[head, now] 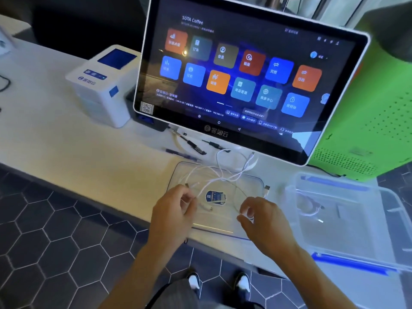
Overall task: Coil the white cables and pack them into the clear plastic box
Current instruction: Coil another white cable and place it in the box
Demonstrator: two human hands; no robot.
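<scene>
A tangle of white cables lies on a clear plastic lid with a blue label, at the counter's near edge. My left hand pinches one white cable near its plug end. My right hand pinches another stretch of white cable to the right of the label. A USB plug sticks up just above my right hand. The clear plastic box with blue clips stands open at the right, with one coiled white cable inside.
A large touchscreen terminal stands right behind the cables. A white receipt printer sits to its left, a green perforated case to its right. Pens and small black tools lie under the screen. The hexagon-tiled floor and my shoes show below.
</scene>
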